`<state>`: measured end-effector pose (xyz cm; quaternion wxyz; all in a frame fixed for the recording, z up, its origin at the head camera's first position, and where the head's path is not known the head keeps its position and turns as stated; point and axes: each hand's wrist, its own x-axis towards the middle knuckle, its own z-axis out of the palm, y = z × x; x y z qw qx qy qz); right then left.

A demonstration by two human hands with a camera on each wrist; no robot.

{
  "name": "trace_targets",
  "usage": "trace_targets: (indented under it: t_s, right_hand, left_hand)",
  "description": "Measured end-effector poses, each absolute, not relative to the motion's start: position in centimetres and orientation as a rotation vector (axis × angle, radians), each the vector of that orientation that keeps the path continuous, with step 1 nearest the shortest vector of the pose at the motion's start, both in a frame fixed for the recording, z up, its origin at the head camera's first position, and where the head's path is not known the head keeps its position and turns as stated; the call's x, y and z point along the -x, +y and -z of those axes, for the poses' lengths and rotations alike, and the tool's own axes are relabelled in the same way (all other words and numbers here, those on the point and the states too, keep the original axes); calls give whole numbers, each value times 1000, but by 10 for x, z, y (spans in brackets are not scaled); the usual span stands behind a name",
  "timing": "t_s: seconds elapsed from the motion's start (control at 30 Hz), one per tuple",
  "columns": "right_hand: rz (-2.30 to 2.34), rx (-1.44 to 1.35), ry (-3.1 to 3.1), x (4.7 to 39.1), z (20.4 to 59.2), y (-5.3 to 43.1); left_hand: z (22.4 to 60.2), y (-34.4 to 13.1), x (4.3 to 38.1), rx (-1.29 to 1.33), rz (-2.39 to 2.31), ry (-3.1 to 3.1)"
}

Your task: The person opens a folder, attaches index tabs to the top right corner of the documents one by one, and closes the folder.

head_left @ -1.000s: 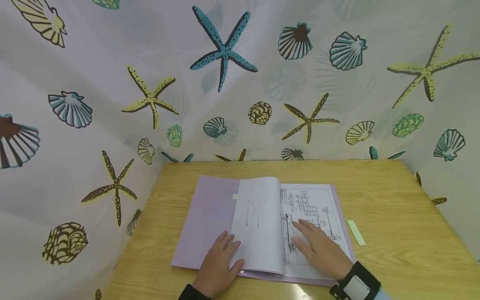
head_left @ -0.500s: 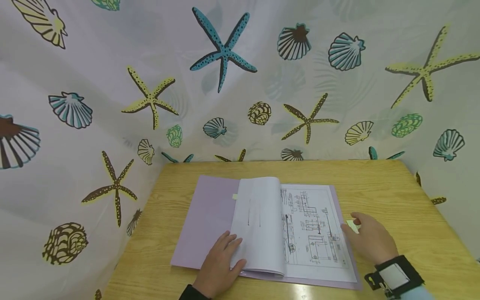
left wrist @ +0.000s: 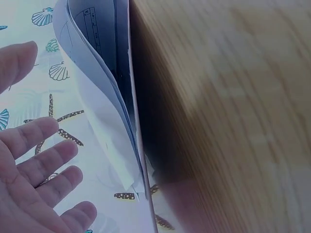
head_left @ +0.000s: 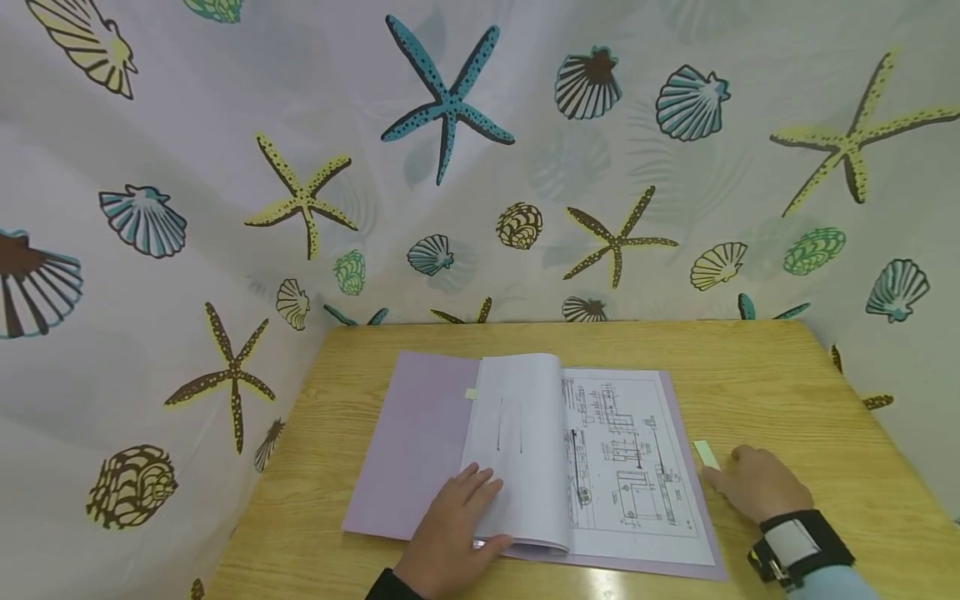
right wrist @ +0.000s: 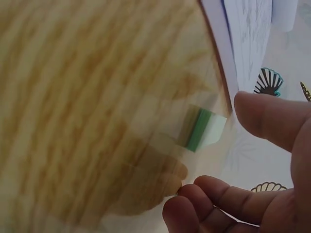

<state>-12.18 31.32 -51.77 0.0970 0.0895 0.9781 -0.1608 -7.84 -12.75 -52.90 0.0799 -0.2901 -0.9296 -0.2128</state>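
A lilac folder (head_left: 420,442) lies spread on the table, with a turned white sheet (head_left: 517,450) on its left and a page of technical drawings (head_left: 637,467) on its right. My left hand (head_left: 453,533) rests at the lower edge of the turned sheet, fingers straight; the left wrist view shows the same hand (left wrist: 36,179) with fingers spread. Beside the folder's right edge lies a small pad of pale green sticky notes (head_left: 705,454). My right hand (head_left: 765,483) is next to it. In the right wrist view, thumb and fingers stand apart, with the pad (right wrist: 201,128) beyond them.
A wooden table (head_left: 750,367) carries everything. A curtain (head_left: 450,233) printed with shells and starfish hangs behind it and along both sides. A small pale tab (head_left: 470,393) sticks out at the turned sheet's left edge.
My right hand has moved right, from above the drawings to the sticky notes, then slightly farther right. My left hand has shifted a little to the right on the sheet.
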Motion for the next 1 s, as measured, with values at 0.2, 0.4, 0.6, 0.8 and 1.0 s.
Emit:
trace_targets:
  t_s: [0.2,0.4,0.6,0.8,1.0]
  right_hand:
    - [420,-229,2896,127,525,316]
    - [415,-232,2888,131,526,317]
    - [434,-226,2890,130,524,311]
    - [465,-232,2886,131,525,308]
    - [536,-302,2862,132,526,311]
  left_hand:
    - [527,-128,78,857,648,-2776]
    - [524,-129,77,862,651,-2756]
    - [524,-128,77,869,641,-2712]
    - [526,-126,78,878,655,-2659]
    - [525,-124,80,885,682,-2644]
